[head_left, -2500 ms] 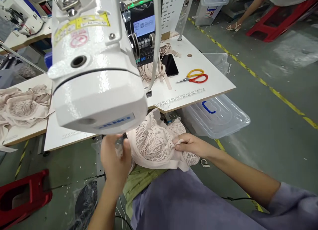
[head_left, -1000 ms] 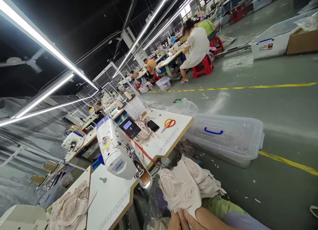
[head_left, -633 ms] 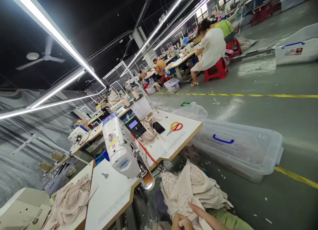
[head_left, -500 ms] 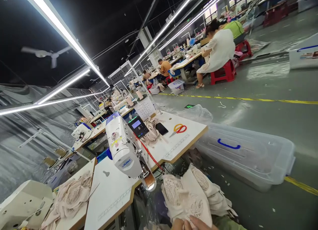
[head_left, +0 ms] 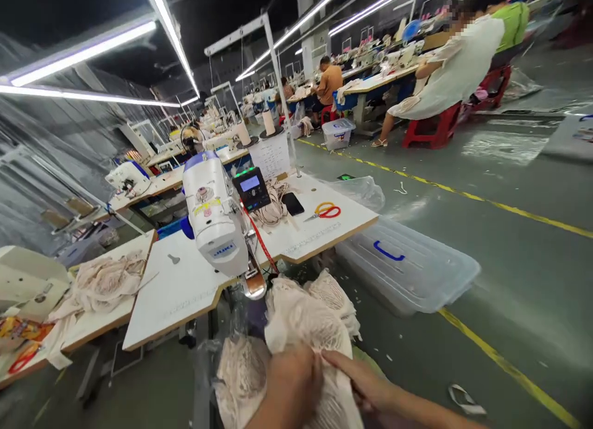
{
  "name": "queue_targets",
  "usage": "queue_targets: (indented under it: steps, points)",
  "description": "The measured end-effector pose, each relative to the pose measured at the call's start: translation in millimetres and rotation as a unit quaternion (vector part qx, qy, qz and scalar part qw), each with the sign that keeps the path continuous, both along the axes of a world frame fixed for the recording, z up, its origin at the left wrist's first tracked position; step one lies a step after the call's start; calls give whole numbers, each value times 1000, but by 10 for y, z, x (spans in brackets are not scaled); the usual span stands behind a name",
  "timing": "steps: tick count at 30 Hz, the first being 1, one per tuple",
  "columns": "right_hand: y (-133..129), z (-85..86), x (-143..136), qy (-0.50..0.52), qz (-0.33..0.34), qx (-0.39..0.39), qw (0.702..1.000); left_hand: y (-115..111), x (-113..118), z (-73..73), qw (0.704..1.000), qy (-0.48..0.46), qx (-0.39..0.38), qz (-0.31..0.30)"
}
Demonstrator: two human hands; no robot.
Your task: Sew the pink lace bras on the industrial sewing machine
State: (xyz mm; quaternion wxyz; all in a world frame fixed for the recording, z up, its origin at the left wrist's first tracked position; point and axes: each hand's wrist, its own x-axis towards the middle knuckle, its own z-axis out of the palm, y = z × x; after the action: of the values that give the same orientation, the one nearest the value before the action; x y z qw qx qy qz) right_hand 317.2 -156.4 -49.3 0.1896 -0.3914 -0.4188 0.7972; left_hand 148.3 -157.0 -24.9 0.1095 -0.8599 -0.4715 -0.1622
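Observation:
A beige gathered fabric piece (head_left: 301,314) hangs before me, near the end of the sewing machine (head_left: 214,219). My left hand (head_left: 296,376) is closed on the cloth, its fingers partly smeared by motion. Close beside it, my right hand (head_left: 359,376) pinches the same piece, thumb on top and the other fingers mostly hidden. More gathered beige fabric (head_left: 241,373) sits in clear plastic, lower left of the hands. Another ruffled bundle (head_left: 333,299) lies behind the held piece.
On the white sewing table (head_left: 162,293) are scissors (head_left: 327,211), a phone (head_left: 293,203) and a control panel (head_left: 251,189). A lidded clear bin (head_left: 407,271) stands on the floor at right. Fabric (head_left: 104,280) covers part of the left table. Seated people work farther back.
My view has tilted downward and levelled somewhat. Both hands and forearms now show much more fully, higher in the picture, with the fabric piece between them.

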Motion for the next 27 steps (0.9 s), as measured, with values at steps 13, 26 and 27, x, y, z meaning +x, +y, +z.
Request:
queue_targets:
  steps: [13, 26, 27]
  points:
    - [1245, 319, -89, 16, 280, 400, 872, 606, -432, 676, 913, -83, -396, 45]
    - [2067, 310, -527, -129, 124, 543, 821, 1352, -1164, 643, 826, -248, -433, 261]
    - [2119, 321, -539, -140, 143, 506, 839, 1392, -1172, 622, 820, -257, -436, 267]
